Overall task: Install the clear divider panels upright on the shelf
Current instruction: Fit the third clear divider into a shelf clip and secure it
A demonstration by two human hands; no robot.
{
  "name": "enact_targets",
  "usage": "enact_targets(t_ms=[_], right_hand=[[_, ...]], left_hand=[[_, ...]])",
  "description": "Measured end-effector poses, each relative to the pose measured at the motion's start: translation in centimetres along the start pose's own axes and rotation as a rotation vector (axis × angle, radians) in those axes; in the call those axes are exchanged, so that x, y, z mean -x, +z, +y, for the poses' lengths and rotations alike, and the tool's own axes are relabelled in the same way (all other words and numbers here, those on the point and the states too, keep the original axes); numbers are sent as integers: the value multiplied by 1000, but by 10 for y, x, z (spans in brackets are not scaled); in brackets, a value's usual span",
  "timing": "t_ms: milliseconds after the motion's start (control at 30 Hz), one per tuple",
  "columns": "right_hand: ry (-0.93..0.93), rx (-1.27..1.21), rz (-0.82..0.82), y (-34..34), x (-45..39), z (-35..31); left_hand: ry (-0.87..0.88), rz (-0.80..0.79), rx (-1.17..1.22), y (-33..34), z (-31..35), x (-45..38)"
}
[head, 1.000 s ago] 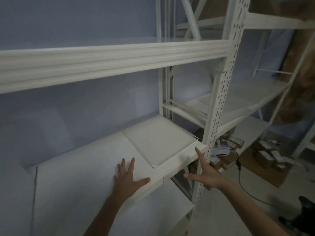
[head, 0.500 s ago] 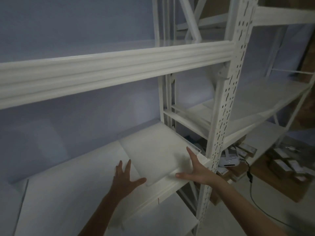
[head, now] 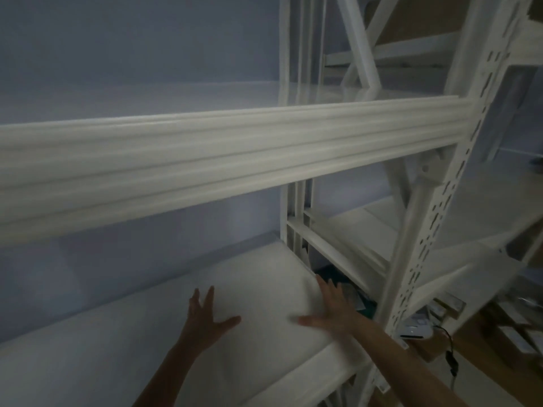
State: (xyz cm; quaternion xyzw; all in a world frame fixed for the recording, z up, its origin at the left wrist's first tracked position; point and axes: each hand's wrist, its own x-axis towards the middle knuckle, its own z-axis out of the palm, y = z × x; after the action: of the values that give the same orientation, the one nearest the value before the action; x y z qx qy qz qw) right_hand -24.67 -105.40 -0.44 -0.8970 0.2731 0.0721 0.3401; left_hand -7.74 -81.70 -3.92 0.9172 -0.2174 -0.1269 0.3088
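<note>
Both grips flat and spread, clamped on nothing: left hand point(head: 207, 317) palm-down on the shelf point(head: 88, 348) just left of the panel, right hand point(head: 330, 311) fingers straight along the panel's right edge, thumb pointing inward across it. Clear divider panel point(head: 264, 292) lying flat at the right end of the shelf, close to the front edge, hard to outline in the motion blur; edge contact with the right fingers likely but not certain. Changed over the last second: right hand gone from hovering off the front right corner beside the perforated upright point(head: 440, 230) to sitting against the panel's right side; left hand barely shifted, planted beside the panel throughout. Panel outline crisp earlier, smeared now, and view swung up and left, so less of the floor boxes showing. Meaning for the task: panel bracketed between both hands, ready to be tipped up, not yet upright, so install step not begun. Next move probably a lift from the right edge with the left steadying. Upper shelf beam point(head: 235, 160) overhead limits swing room. Risk: smooth panel sliding off the front edge.
</note>
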Motion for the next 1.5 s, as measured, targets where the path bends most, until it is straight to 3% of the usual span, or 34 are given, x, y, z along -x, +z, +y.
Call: enact_targets(t_ms=[233,367,533,667,767,1000,1200,1500], right_hand=[[18,163,-120,-3,-28,9],[-13,289,-146,3,-37,17],[-40,313,-140,10,-45,30],[-59,302,-135,9,-43,31],[-93,289,-148,5,-38,31],[-198,335,-163,0,-18,1],[-494,415,-401,14,40,-78],[-726,445,-443,63,85,-106]], left_hand=[[-67,42,109,11,0,-22],[-136,180,370,14,12,-26],[-393,365,875,3,17,-22],[-449,303,1250,-12,14,-9],[-439,30,1562,-13,20,4],[-118,55,1642,-10,19,34],[35,237,1551,-19,31,81],[113,455,1482,-53,25,167]])
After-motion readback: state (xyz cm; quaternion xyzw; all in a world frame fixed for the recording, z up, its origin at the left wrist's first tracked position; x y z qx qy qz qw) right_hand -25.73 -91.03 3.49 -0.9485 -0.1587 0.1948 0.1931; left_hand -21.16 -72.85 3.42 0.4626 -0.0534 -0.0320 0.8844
